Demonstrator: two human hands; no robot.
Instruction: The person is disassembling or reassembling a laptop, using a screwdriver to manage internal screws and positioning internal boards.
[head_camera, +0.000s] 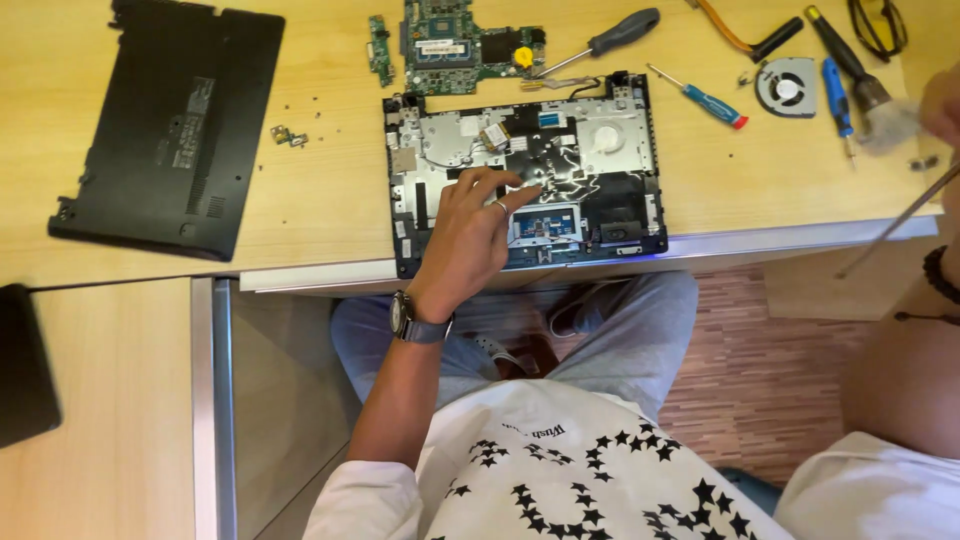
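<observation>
Your fingers (505, 185) are spread a little and hold nothing; the tips of your left hand (465, 240) press on the inside of the open laptop shell (525, 175). That shell lies flat at the desk (320, 190) edge, right under your fingertips. It looks silver and black inside, with thin wires and a small blue board (545, 223) just beside your fingers. Your right hand is not seen.

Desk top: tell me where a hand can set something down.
Bare wood lies between the black bottom cover and the opened laptop chassis, apart from a small bracket. The left hand rests on the chassis. Right of it, screwdrivers and a fan crowd the desk.
</observation>
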